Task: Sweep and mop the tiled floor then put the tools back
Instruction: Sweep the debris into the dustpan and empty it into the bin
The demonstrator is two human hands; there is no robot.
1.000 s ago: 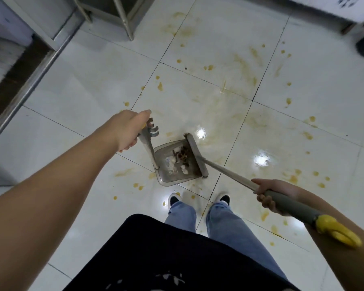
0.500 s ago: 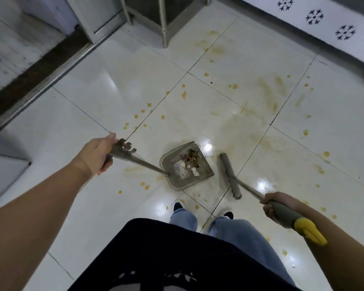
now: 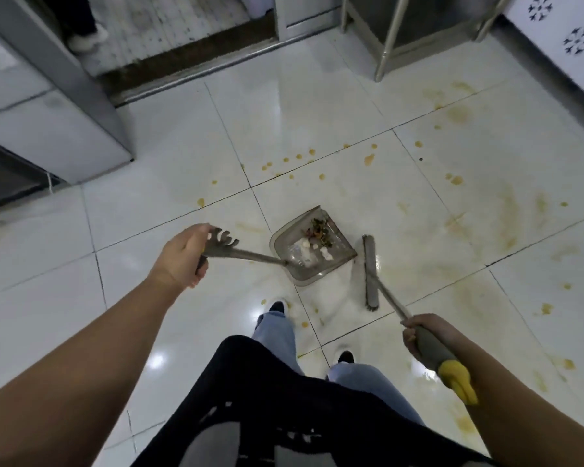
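My left hand (image 3: 182, 256) grips the top of the grey dustpan's long handle (image 3: 246, 255). The dustpan (image 3: 312, 247) sits on the white tiled floor (image 3: 317, 112) ahead of my feet, holding brown and white scraps. My right hand (image 3: 418, 332) grips the grey broom handle (image 3: 434, 348) just above its yellow end cap (image 3: 459, 382). The broom head (image 3: 371, 273) lies on the floor just right of the dustpan, a small gap apart. Yellow-brown spots and smears mark the tiles, mostly to the right.
A grey cabinet (image 3: 58, 123) stands at the left. A dark door threshold (image 3: 189, 59) runs across the top, with someone's white shoe (image 3: 88, 38) beyond it. Metal table legs (image 3: 385, 38) stand at top right, beside a patterned white wall (image 3: 560, 45).
The broom head has drawn back out of the dustpan and now lies to its right. My view has swung left towards the doorway, and both hands keep their grips.
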